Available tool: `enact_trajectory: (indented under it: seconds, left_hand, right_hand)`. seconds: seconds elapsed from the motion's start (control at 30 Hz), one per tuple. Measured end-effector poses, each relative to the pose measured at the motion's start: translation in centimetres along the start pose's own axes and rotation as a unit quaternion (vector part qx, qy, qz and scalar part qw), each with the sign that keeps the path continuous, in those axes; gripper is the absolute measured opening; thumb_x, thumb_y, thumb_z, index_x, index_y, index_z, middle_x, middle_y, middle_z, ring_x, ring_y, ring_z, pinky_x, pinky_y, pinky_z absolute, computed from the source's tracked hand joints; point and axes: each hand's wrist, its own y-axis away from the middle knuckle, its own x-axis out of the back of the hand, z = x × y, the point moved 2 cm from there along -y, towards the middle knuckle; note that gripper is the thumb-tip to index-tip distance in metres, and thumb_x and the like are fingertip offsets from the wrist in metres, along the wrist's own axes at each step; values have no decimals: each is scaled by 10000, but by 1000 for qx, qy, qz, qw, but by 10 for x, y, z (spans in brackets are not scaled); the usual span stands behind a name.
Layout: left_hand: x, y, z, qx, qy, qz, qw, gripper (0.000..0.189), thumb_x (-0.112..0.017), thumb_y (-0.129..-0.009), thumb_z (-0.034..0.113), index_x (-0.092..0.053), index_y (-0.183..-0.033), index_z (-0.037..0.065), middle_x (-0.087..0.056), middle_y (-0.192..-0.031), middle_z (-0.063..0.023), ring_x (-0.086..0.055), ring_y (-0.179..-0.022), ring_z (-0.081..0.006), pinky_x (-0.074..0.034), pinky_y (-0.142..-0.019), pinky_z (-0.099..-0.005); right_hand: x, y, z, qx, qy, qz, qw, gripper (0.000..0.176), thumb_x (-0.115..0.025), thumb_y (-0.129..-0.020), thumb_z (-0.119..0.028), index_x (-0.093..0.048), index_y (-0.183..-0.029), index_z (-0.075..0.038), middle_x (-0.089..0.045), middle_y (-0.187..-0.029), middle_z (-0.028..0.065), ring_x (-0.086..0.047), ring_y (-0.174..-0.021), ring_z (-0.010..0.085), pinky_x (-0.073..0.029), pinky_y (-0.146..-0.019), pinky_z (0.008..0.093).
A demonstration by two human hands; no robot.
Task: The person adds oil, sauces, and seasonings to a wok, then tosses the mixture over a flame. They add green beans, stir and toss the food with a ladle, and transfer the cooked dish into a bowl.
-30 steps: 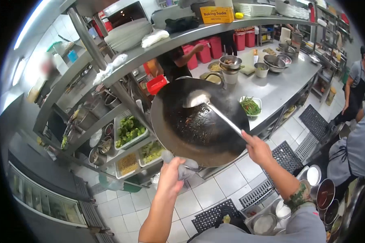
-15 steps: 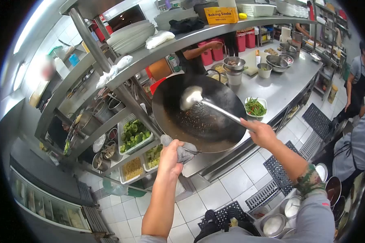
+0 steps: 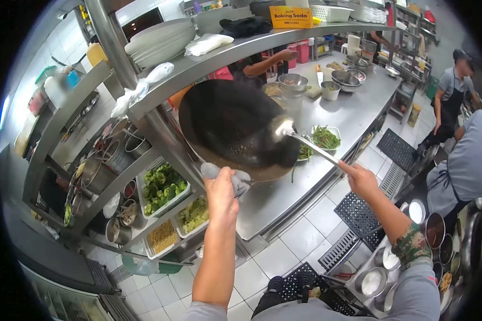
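My left hand (image 3: 222, 191) is closed round a grey cloth (image 3: 240, 183) at the near edge of a large dark wok (image 3: 225, 115). The wok is held tilted over the steel counter, with dark bits on its inner surface. My right hand (image 3: 360, 179) grips the long handle of a ladle (image 3: 318, 150). Its bright bowl is at the wok's right side. Just beyond, a white container of green beans (image 3: 326, 138) stands on the counter. Several beans show between the wok and this container.
Metal bowls (image 3: 346, 80) stand farther along the counter (image 3: 361, 107). At the left, a broccoli tray (image 3: 163, 190) sits below an overhead shelf (image 3: 198, 56) bearing stacked plates (image 3: 160, 43). Co-workers (image 3: 455, 91) stand at the right and behind the counter. Black mats (image 3: 359, 206) lie on the tiled floor.
The wok has moved left and tilted more, with my left hand on it. The ladle's bowl has gone from the wok's middle to its right side. More green beans show.
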Motion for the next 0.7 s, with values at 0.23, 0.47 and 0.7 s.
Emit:
enact_trajectory:
  seconds: [0.23,0.47,0.7]
  left_hand:
    - [-15,-30,-12,-134,-125,62,981,453,-613,-799,45,-450,-1204,-78,-587,-1007,-144,-616,-867,-224,-527,-764,-346]
    - [-1,51,14,62,17,-127,990,355,-535,-896,101,-451,-1231,17,-700,-834,-149,-663,-575,-228,-532,-494,-299]
    - [-5,161,-17,297,55,-236,924,386,-664,-849,96,-598,-1200,-48,-671,-1052,-144,-675,-980,-253,-572,-826,-385]
  right_hand:
    - [41,30,-20,-123,46,-27,991,591,-576,-853,-21,-603,-1385,-278,-670,-976,183,-664,-877,384,-524,-803,496]
    - [68,153,-106,-124,-142,151,970,592,-610,-847,78,-528,-1424,-26,-685,-1207,185,-688,-965,219,-522,-858,327]
    - [47,344,-167,-281,-274,219,893,603,-557,-880,91,-476,-1466,-24,-640,-1332,168,-649,-1190,254,-504,-992,310]
